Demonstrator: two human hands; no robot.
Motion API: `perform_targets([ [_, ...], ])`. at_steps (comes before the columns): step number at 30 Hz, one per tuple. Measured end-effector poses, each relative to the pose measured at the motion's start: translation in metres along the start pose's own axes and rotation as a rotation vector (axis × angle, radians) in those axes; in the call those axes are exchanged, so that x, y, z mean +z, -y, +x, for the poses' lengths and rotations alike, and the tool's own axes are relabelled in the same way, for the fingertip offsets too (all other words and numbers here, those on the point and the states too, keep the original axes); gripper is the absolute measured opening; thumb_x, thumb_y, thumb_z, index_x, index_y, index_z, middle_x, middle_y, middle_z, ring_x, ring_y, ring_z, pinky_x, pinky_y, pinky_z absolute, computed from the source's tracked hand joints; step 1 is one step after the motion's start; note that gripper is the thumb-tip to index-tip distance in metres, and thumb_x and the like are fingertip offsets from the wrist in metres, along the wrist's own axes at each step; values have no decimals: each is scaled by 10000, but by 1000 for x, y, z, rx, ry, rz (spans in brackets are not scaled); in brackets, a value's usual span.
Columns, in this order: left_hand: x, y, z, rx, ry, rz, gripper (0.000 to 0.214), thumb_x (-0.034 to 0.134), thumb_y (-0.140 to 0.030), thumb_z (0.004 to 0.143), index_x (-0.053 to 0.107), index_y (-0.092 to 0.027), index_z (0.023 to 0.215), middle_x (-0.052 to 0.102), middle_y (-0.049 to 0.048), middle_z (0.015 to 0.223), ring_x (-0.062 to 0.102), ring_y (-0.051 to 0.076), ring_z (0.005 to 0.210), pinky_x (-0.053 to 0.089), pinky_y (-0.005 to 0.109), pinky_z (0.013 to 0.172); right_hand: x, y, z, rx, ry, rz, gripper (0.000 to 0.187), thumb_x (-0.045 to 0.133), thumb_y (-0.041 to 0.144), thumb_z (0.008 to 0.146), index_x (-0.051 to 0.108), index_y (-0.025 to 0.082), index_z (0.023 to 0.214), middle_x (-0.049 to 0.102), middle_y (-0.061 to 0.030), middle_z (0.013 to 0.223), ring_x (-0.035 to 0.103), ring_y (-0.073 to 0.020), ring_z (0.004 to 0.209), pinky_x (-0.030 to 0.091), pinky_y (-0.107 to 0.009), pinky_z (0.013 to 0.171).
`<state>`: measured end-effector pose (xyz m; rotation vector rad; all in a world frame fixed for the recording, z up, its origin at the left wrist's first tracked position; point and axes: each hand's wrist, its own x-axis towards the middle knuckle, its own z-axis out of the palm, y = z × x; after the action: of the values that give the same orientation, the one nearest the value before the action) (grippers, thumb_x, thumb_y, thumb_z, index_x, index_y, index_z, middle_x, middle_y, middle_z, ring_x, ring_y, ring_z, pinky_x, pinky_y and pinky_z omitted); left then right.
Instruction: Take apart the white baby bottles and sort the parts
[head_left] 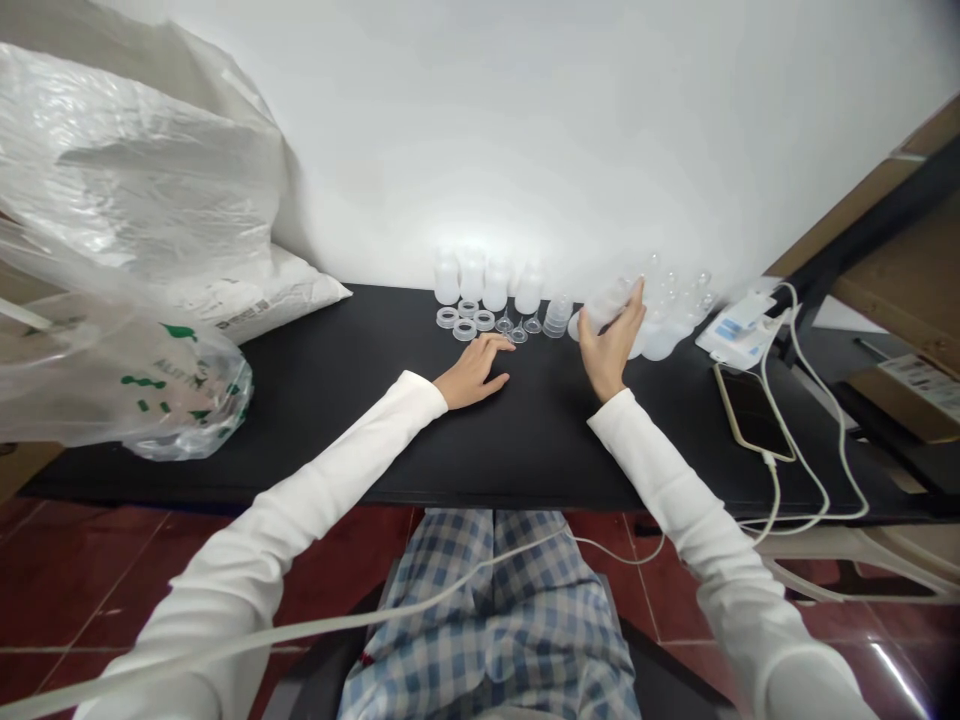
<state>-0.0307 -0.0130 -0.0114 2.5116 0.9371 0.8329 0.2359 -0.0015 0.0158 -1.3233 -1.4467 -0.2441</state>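
Note:
My right hand (pixel 613 340) is wrapped round a translucent feeding bottle (pixel 600 302), which tilts in its grip. Just right of it stand several feeding bottles with teats (pixel 661 338), partly overlapping one another. My left hand (pixel 478 372) rests on the black table with its fingers spread and nothing held. Near its fingertips are clear silicone teats (pixel 519 333) and several translucent screw rings (pixel 465 330). Behind those, a row of white, topless bottles (pixel 496 286) lines the wall. A stack of clear caps (pixel 557 316) is between the teats and my right hand.
On the left, a large white plastic sack (pixel 150 150) and a clear printed bag (pixel 180 390) take up the black table (pixel 360 440). At right lie a phone (pixel 754 410) on a charging cable (pixel 774 500) and a white box (pixel 739 330). Cardboard (pixel 911 395) stands beyond.

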Motion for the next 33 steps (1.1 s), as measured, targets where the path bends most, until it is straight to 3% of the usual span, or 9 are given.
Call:
perform_targets([
  [5, 4, 7, 0, -122, -147, 116, 394, 562, -283, 936, 513, -179, 1313, 550, 170, 1332, 530, 332, 1319, 439, 572, 1147, 11, -19, 2, 54, 82, -34, 844, 487, 496, 996, 111, 135, 1659, 333, -250, 1631, 315, -374, 1570, 336, -629, 1236],
  [11, 9, 22, 1, -320, -370, 184, 403, 617, -308, 892, 558, -142, 1255, 545, 212, 1289, 581, 380, 1180, 499, 578, 1018, 13, -19, 2, 103, 83, -52, 843, 454, 443, 1002, 80, 60, 1653, 237, -285, 1674, 250, -372, 1604, 311, -582, 1269],
  [18, 7, 33, -1, -353, -336, 207, 454, 576, -329, 900, 531, -138, 1310, 525, 237, 1373, 574, 417, 1225, 484, 609, 1033, 5, -2, 1, 115, 55, -13, 785, 469, 412, 996, 121, 77, 1615, 57, -284, 1706, 120, -383, 1632, 290, -635, 1266],
  [20, 8, 34, -2, -337, -324, 209, 416, 568, -336, 910, 546, -150, 1281, 546, 225, 1353, 585, 402, 1208, 497, 587, 1026, 4, 2, 1, 73, 1, -29, 713, 464, 395, 1001, 200, 90, 1588, 121, -288, 1670, 186, -385, 1613, 318, -633, 1252],
  [23, 8, 34, -2, -334, -331, 254, 339, 579, -290, 898, 562, -152, 1208, 566, 212, 1314, 598, 375, 1162, 516, 558, 1002, 6, 8, -5, -96, -18, -15, 466, 430, 352, 1023, 456, 140, 1436, 453, -244, 1436, 456, -360, 1443, 430, -596, 1166],
  [25, 7, 31, -1, -349, -327, 297, 297, 603, -246, 876, 558, -147, 1152, 564, 214, 1302, 594, 365, 1158, 515, 547, 1005, 10, 15, -13, -279, 117, -11, 329, 403, 303, 1037, 602, 168, 1262, 611, -169, 1127, 627, -306, 1137, 536, -510, 1001],
  [27, 5, 27, 0, -379, -308, 322, 244, 626, -220, 861, 548, -139, 1078, 570, 223, 1260, 593, 361, 1152, 510, 539, 1011, 17, 24, -21, -467, 340, -42, 320, 394, 249, 1043, 672, 183, 1186, 631, -105, 919, 628, -242, 875, 545, -405, 833],
  [30, 2, 25, 2, -410, -278, 291, 161, 622, -207, 865, 524, -157, 983, 607, 198, 1136, 618, 333, 1067, 514, 530, 991, 27, 35, -31, -601, 541, -138, 373, 411, 218, 1050, 679, 215, 1309, 632, -83, 896, 592, -213, 821, 489, -341, 769],
  [33, 1, 24, 3, -367, -307, 146, 141, 607, -208, 877, 509, -185, 976, 639, 142, 1069, 636, 278, 1020, 516, 492, 1001, 35, 38, -33, -589, 613, -198, 395, 440, 243, 1055, 661, 255, 1382, 641, -104, 1005, 593, -220, 891, 464, -329, 770],
])
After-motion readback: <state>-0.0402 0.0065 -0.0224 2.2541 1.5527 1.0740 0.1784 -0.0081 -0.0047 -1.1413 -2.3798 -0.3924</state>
